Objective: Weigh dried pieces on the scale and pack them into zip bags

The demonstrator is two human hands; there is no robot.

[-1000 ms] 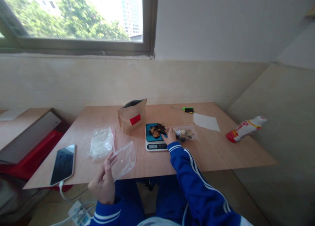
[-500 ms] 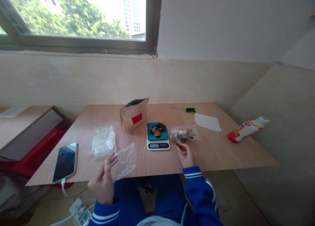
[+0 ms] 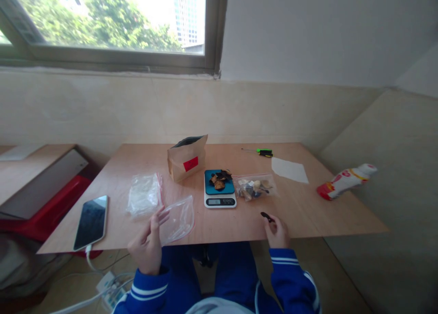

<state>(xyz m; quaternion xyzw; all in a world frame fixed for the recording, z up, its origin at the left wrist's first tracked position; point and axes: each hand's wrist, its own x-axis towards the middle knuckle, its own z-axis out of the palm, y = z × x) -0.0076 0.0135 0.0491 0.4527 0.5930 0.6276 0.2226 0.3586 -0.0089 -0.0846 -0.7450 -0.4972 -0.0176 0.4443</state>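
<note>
A pale plywood worktop [image 3: 301, 213] stands against a beige tiled wall, under a window [image 3: 109, 26] that shows trees and a tower. At the far left sit a red crate [image 3: 51, 204] and a second wooden surface.

Near the left edge of the worktop a glossy phone [image 3: 91, 221] lies flat, with a white cable running off its near end. Next is a crinkled stack of clear bags [image 3: 143, 194]. The left hand [image 3: 148, 245] is raised at the near edge, fingers loosely curled, pinching the rim of an empty clear bag [image 3: 178, 219] that rests on the worktop. Behind stands a brown paper pouch [image 3: 186, 159], open at the top, with a red label. A white scale [image 3: 219, 194] with a blue plate bears dark dried pieces [image 3: 219, 179]. Just beside it lies a filled clear bag [image 3: 255, 187]. The right hand [image 3: 276, 232], at the near edge, is closed on a small dark piece [image 3: 267, 216] held in its fingertips. Further back lie a green-handled screwdriver [image 3: 262, 152] and a white sheet [image 3: 289, 170]. A red-and-white bottle [image 3: 345, 180] lies on its side at the right edge.
</note>
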